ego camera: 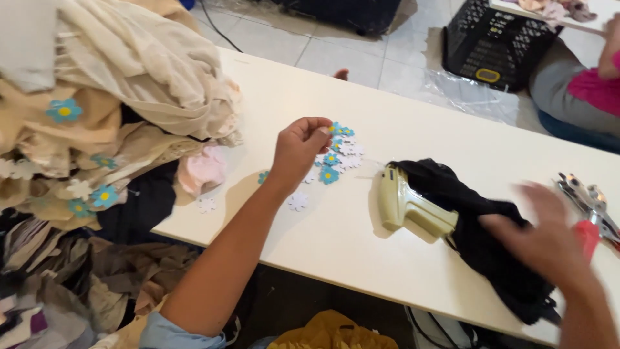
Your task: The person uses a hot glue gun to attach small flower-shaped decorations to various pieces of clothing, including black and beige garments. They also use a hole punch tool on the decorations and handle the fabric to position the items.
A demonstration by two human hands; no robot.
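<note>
white table (361, 245): our work surface, over a pale tiled floor (361, 52)
around us: heaped fabrics (116, 110) at left, cream tagging gun (408, 208), black crate (494, 42)
left hand (298, 150): we pinch at the foam flowers (336, 158), fingertips closed beside the pile
right hand (542, 240): blurred over black cloth (481, 239); grip unclear

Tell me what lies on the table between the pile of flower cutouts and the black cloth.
In the head view, a beige tagging gun lies between the flower cutouts and the black cloth, touching the cloth.
</note>
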